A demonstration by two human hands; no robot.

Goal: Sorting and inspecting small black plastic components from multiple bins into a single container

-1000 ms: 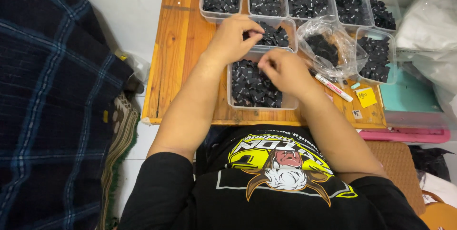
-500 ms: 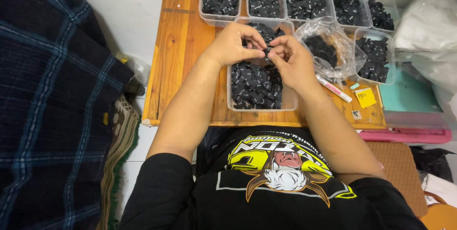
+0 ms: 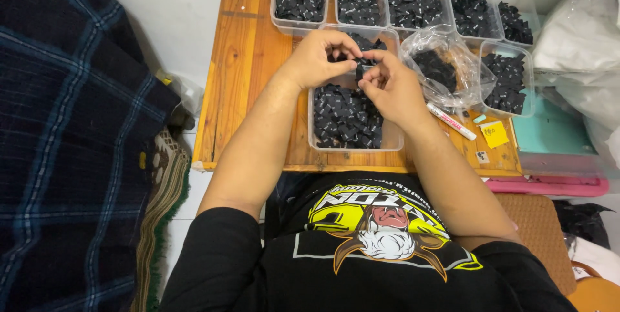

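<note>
Since a second ago, the right hand [image 3: 394,86] has risen from the clear tub [image 3: 349,118] at frame centre; both it and the left hand [image 3: 320,60] now pinch one small black piece [image 3: 363,65] together.

A small black piece [image 3: 363,65] sits pinched between the fingertips of the left hand [image 3: 316,60] and the right hand [image 3: 391,86], held just above a clear plastic tub [image 3: 394,141]. The tub rests on the wooden counter [image 3: 245,60] and is filled with a loose heap of small black pieces [image 3: 342,115] bearing tiny pale marks.
</note>
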